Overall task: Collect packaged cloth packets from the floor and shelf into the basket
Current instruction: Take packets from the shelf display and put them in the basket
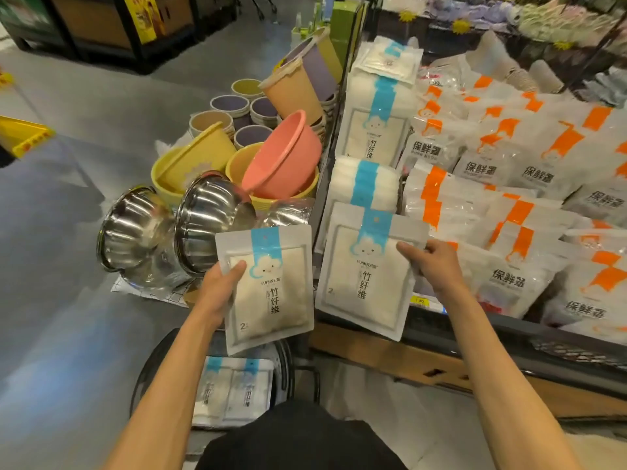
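Observation:
My left hand (222,286) grips a white cloth packet with a blue stripe and cloud face (271,300) by its left edge, above the basket. My right hand (431,266) holds a second matching packet (363,276) by its right edge, at the front of the shelf. More of these packets are stacked on the shelf (364,184) and further back (376,123). The dark basket (283,364) stands on the floor below my arms and holds several packets (234,391).
Steel bowls (135,228), yellow and pink plastic basins (281,157) and stacked bins (298,83) crowd the floor to the left of the shelf. Orange-labelled bags (502,157) fill the shelf at the right. The wooden shelf base (407,364) runs under my right arm.

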Demonstrator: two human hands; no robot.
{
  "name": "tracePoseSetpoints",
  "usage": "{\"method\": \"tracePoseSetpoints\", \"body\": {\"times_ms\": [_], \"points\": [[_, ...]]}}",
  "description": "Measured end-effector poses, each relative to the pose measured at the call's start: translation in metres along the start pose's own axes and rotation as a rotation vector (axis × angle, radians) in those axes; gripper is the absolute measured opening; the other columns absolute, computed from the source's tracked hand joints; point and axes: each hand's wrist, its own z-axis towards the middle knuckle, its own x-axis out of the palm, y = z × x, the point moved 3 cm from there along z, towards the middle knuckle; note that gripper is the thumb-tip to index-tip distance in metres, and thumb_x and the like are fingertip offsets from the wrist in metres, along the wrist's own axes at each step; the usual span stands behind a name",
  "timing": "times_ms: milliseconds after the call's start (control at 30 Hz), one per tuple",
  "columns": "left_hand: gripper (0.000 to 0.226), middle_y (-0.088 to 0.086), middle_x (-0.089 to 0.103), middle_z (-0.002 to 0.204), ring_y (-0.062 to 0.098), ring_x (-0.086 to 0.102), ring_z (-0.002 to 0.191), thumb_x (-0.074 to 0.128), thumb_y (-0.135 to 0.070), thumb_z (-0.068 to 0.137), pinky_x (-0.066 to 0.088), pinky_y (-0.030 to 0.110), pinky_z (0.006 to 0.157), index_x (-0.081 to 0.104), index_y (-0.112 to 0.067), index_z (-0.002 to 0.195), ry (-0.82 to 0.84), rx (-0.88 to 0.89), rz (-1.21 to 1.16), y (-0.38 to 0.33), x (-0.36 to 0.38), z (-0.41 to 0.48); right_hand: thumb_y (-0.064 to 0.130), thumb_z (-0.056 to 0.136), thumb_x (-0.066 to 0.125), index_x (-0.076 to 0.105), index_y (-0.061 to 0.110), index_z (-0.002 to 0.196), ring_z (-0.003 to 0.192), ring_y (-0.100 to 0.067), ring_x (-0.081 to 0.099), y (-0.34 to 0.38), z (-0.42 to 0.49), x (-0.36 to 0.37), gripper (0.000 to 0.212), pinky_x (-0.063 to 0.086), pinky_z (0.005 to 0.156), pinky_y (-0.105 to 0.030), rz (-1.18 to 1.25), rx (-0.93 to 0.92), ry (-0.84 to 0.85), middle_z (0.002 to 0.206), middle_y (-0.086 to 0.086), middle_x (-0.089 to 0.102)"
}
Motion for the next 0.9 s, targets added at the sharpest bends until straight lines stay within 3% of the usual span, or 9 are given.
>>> {"method": "tracePoseSetpoints", "body": {"times_ms": [67, 300, 467, 633, 767, 900], "points": [[0.015, 0.002, 0.078, 0.098, 0.017, 0.075, 0.087, 0.056, -0.013, 0.102, 0.056, 0.037, 0.075, 0.067, -0.019, 0.11, -0.022, -0.001, 0.002, -0.004, 0.001, 0.006, 0.017, 0.086, 0.077, 0.072, 0.01, 0.097, 0.049, 0.002, 0.059, 0.01, 0.016, -0.003, 0.014, 0.045, 0.046, -0.016, 0.01, -0.04, -0.034, 0.072, 0.001, 0.069], [0.015, 0.001, 0.078, 0.095, 0.014, 0.075, 0.082, 0.056, -0.011, 0.101, 0.058, 0.028, 0.066, 0.067, -0.015, 0.11, -0.073, 0.025, -0.031, -0.017, 0.008, 0.026, 0.015, 0.083, 0.079, 0.072, 0.007, 0.099, 0.061, -0.008, 0.064, 0.029, 0.075, 0.0, 0.019, 0.051, 0.054, -0.021, 0.127, -0.069, -0.15, 0.079, -0.002, 0.071], [0.014, 0.0, 0.079, 0.09, 0.015, 0.075, 0.081, 0.056, -0.01, 0.101, 0.059, 0.029, 0.063, 0.066, -0.014, 0.11, -0.073, 0.032, -0.071, -0.029, 0.018, 0.044, 0.015, 0.083, 0.079, 0.073, 0.009, 0.098, 0.05, 0.002, 0.058, 0.017, 0.109, 0.028, 0.018, 0.045, 0.047, -0.015, 0.01, -0.068, -0.123, 0.071, 0.002, 0.067], [0.013, 0.004, 0.078, 0.093, 0.015, 0.075, 0.08, 0.057, -0.011, 0.101, 0.058, 0.027, 0.059, 0.067, -0.014, 0.109, -0.105, 0.032, -0.084, -0.04, 0.028, 0.064, 0.021, 0.082, 0.08, 0.075, 0.013, 0.098, 0.077, -0.017, 0.069, -0.021, 0.129, 0.056, 0.018, 0.058, 0.071, -0.035, -0.063, -0.006, -0.12, 0.084, 0.0, 0.073], [0.015, 0.005, 0.078, 0.093, 0.015, 0.075, 0.078, 0.058, -0.012, 0.1, 0.058, 0.026, 0.057, 0.067, -0.011, 0.112, -0.095, 0.012, -0.091, -0.045, 0.034, 0.074, 0.024, 0.085, 0.078, 0.072, 0.02, 0.088, 0.08, -0.018, 0.065, -0.037, 0.136, 0.066, 0.008, 0.055, 0.074, -0.037, -0.087, -0.01, -0.176, 0.078, 0.007, 0.066], [0.017, 0.008, 0.077, 0.098, 0.017, 0.075, 0.079, 0.057, -0.011, 0.1, 0.058, 0.026, 0.058, 0.066, -0.011, 0.114, -0.083, 0.007, -0.1, -0.049, 0.038, 0.082, 0.029, 0.083, 0.079, 0.068, 0.024, 0.073, 0.079, -0.021, 0.067, -0.049, 0.15, 0.078, 0.016, 0.056, 0.073, -0.041, -0.088, 0.041, -0.173, 0.077, 0.003, 0.069]]}}
